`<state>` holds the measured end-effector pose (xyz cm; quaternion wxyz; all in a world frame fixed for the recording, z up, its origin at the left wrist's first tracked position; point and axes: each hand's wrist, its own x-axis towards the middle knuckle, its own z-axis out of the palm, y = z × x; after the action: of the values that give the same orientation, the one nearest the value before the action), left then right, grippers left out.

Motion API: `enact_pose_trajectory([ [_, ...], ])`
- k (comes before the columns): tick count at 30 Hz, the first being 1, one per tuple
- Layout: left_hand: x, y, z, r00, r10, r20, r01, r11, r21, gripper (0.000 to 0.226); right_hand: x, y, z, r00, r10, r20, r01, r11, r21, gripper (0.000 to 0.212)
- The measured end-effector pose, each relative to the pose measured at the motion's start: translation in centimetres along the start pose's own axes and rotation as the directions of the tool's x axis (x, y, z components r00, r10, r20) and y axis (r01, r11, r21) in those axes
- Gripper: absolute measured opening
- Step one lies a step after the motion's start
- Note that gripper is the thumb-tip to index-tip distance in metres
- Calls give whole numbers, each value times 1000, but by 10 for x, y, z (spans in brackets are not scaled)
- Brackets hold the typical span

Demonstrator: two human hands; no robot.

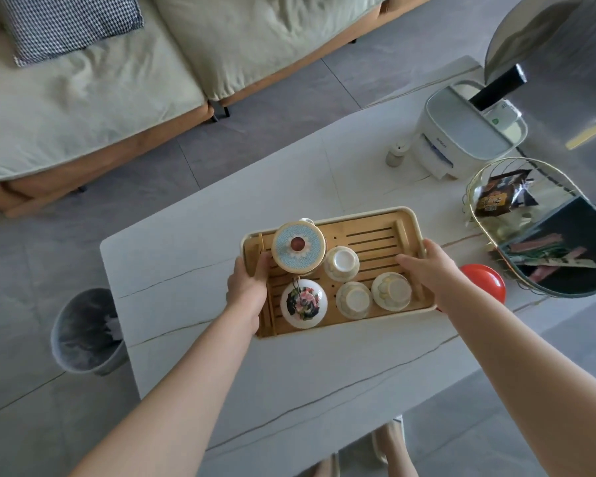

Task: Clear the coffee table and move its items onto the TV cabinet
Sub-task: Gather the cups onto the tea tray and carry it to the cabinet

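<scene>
**Loaded tea tray gripped at both ends, loose crockery at risk**

The coffee table [289, 390] carries the bamboo tea tray [365, 232] near its middle, and the tray is the thing being taken; the TV cabinet is not in view. Whether the tray rests on the tabletop or is just off it cannot be told.

The main risk, as a judgement, is tilt. The tray bears five loose pieces, and an uneven lift from one end would likely send them sliding into each other or over the low rim. The tall blue-lidded jar [298, 247] sits at the left end, so that side probably weighs more and may dip. The floral lidded bowl [304, 302] and the three upturned cups [341, 264] [354, 300] [391, 291] stand close together and could knock. A red round object [486, 278] lies just beside the right wrist and might be caught as the tray swings out, as might the wire basket [544, 228] further right.

Both forearms reach forward from below. The left hand [246, 282] clasps the tray's left end, thumb hooked over the rim by the jar. The right hand [427, 266] grips the right end, thumb laid inside on the slats, fingers wrapped over the edge.
</scene>
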<state>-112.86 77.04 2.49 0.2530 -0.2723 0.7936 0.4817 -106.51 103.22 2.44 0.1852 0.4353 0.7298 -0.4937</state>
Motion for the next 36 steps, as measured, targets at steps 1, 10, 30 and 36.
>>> enact_pose_trajectory([
  [1,-6,5,-5,1000,15,17,-15,1000,7,58,-11,-1,-3,1000,10,-1,-10,1000,29,42],
  [10,-68,42,-23,966,104,237,-108,994,5,70,-98,16,-43,994,80,-70,-58,961,269,41],
  [30,-266,-6,130,695,126,708,-281,954,106,49,-277,271,-151,839,397,-372,-22,708,706,20],
  [36,-349,-67,174,611,110,784,-381,909,169,43,-349,378,-161,741,542,-397,13,580,814,25],
])
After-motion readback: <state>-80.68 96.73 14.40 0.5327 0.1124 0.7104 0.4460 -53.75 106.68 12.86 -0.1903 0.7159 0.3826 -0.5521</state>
